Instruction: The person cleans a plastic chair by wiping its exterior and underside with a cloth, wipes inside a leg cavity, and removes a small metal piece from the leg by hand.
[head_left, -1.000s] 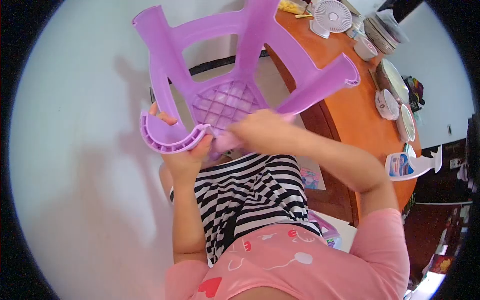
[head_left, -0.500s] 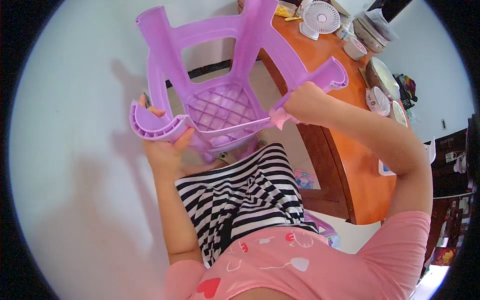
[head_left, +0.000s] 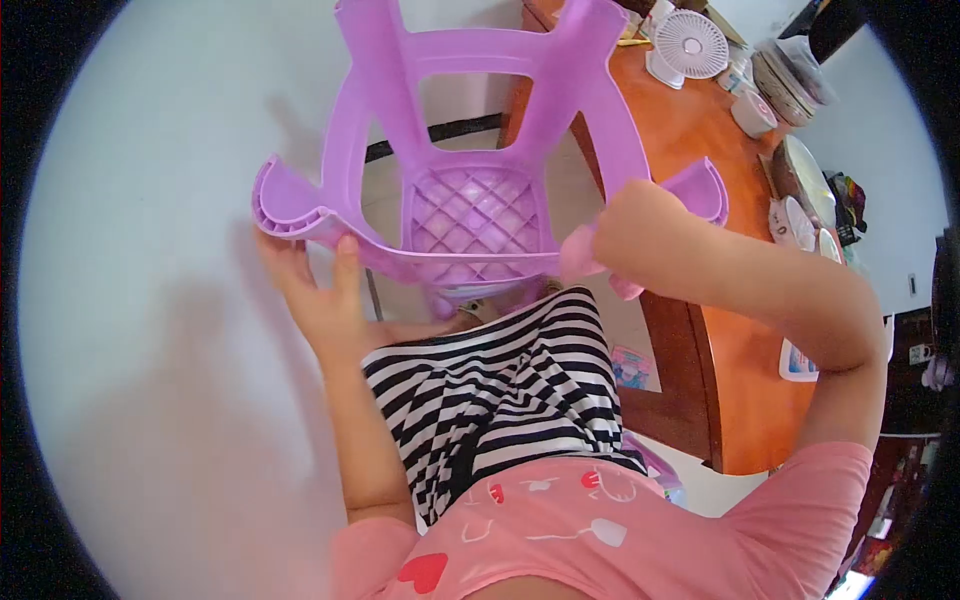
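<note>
A purple plastic stool (head_left: 475, 160) is turned so its legs point up and toward me, with the latticed underside of its seat showing. My left hand (head_left: 318, 285) cups the near left leg from below, thumb on the near side and fingertips hidden behind the leg. A pink cloth (head_left: 578, 254) is bunched in my right hand (head_left: 645, 240), whose fingers are closed. The cloth presses on the right end of the near rail, beside the near right leg.
A wooden table (head_left: 745, 390) runs along the right, bearing a small white fan (head_left: 690, 46), a white tub (head_left: 753, 113), bowls and a large round pot (head_left: 803, 178). A white wall (head_left: 150, 250) stands close on the left. Another purple plastic item (head_left: 445, 302) shows below the stool.
The stool has shifted right and tilted in view. My left hand's fingers have left the hollow of the leg and moved beneath it. My right hand still grips the cloth at the rail.
</note>
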